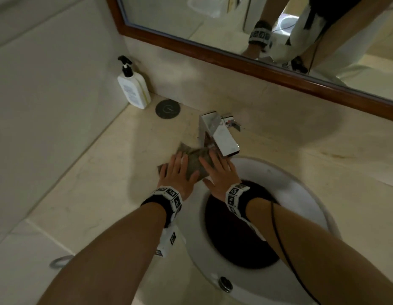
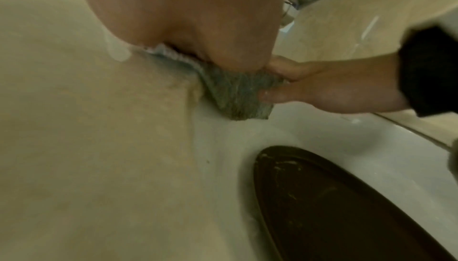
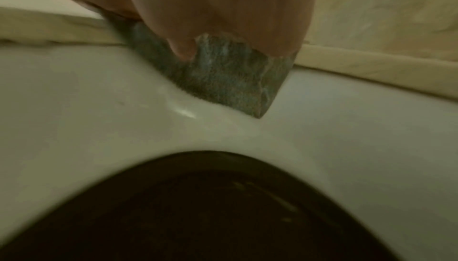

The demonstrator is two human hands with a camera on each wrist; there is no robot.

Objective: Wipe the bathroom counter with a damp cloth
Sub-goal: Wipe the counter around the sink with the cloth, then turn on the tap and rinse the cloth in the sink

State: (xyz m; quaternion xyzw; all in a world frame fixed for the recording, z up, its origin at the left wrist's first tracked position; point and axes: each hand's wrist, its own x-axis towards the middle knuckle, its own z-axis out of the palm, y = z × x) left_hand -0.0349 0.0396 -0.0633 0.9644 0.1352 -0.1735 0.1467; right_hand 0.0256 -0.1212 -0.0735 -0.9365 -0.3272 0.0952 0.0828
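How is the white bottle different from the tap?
The bottle is white plastic with a black pump; the tap is shiny square metal. The bottle stands upright in the corner by the wall; the tap leans out over the sink. The bottle stands away from the hands; the tap is right beside the cloth. Both stand on the counter.

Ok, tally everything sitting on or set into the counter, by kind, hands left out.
Cloth: 1
Pump bottle: 1
Faucet: 1
Round metal cover: 1
Sink basin: 1
Total: 5
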